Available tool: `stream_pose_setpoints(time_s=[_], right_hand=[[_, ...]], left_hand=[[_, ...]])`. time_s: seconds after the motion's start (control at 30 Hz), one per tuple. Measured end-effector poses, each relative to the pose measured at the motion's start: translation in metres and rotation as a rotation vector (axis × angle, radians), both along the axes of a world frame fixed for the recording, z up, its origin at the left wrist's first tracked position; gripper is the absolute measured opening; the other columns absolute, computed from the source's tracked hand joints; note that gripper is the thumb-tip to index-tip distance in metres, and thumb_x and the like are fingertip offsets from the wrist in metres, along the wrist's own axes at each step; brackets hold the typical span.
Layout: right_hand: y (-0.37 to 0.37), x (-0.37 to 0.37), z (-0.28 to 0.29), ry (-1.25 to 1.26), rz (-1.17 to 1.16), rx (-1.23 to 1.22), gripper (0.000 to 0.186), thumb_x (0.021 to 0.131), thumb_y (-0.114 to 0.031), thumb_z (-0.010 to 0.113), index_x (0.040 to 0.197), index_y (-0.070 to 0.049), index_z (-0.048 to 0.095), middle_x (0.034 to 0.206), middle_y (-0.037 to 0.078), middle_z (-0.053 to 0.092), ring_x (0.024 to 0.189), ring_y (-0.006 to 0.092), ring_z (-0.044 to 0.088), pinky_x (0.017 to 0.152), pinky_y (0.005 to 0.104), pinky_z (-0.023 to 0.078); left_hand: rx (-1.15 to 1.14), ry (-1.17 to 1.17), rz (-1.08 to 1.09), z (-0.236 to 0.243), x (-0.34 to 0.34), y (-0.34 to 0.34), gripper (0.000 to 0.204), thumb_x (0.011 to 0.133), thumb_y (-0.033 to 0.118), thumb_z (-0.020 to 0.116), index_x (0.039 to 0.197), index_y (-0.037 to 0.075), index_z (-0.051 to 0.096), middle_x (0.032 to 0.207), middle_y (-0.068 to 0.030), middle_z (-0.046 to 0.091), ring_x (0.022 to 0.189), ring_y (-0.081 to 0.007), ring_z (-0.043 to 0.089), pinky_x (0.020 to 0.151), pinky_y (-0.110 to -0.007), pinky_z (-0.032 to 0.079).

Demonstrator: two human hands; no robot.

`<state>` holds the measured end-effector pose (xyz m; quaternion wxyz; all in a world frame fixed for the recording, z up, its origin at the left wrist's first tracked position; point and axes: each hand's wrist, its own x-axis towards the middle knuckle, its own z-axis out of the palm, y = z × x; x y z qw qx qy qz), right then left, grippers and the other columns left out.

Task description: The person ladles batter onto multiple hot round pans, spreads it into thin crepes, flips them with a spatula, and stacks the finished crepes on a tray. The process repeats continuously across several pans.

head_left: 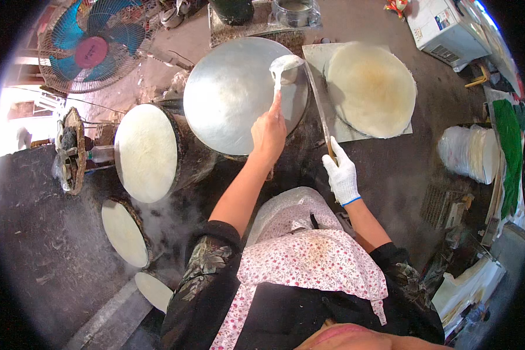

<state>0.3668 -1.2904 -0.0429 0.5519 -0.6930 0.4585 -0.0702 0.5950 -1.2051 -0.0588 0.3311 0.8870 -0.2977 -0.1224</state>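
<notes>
Near the upper middle of the frame, the bare left hand is closed round the handle of a white ladle, a finger laid out straight along it, and the ladle's bowl is over the right part of a broad, round silver griddle; whether the bowl touches the metal I cannot tell. The right hand, in a white glove with a blue cuff edge, is right of centre, its fingers curled about the wooden end of a long, narrow spatula, which slants up and left to the griddle's right edge. Just beside that, in the upper right of the frame, a pale round sheet, browned in patches, lies on a light square board. Left of centre a second pale disc covers a round plate, with a third disc below it and a smaller fourth disc at the lower left, amid thin steam. A fan with blue blades fills the upper left corner, a white appliance stands at the upper right, and a floral apron spreads across the lower middle
</notes>
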Motion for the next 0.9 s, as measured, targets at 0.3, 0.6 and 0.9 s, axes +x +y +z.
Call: stream_pose_setpoints(time_s=[0.3, 0.6, 0.9], right_hand=[[0.059, 0.061, -0.006, 0.228, -0.003, -0.274, 0.057, 0.101, -0.028, 0.064, 0.156, -0.022, 0.051, 0.112, 0.026, 0.072, 0.096, 0.0429, 0.072, 0.085, 0.0472, 0.056], [0.034, 0.120, -0.014, 0.034, 0.067, -0.506, 0.048, 0.101, -0.034, 0.062, 0.146, -0.017, 0.061, 0.111, 0.024, 0.074, 0.096, 0.0406, 0.074, 0.086, 0.0461, 0.058], [0.039, 0.155, -0.017, 0.016, 0.143, -0.512, 0.050, 0.100, -0.043, 0.057, 0.142, -0.018, 0.064, 0.119, 0.022, 0.072, 0.106, 0.0417, 0.070, 0.095, 0.0473, 0.053]], left_hand=[[0.010, 0.140, 0.131, -0.031, 0.125, 0.010, 0.053, 0.102, 0.012, 0.049, 0.155, 0.019, 0.053, 0.079, -0.0185, 0.070, 0.067, -0.0301, 0.069, 0.062, -0.045, 0.053], [-0.659, 0.425, 0.477, 0.045, 0.079, 0.170, 0.056, 0.109, 0.017, 0.044, 0.163, 0.002, 0.035, 0.062, 0.0006, 0.049, 0.044, -0.0077, 0.043, 0.041, -0.025, 0.036], [-0.759, 0.787, 0.533, 0.101, -0.006, 0.233, 0.055, 0.114, 0.022, 0.042, 0.165, 0.005, 0.029, 0.067, -0.0007, 0.049, 0.045, -0.0081, 0.042, 0.040, -0.025, 0.039]])
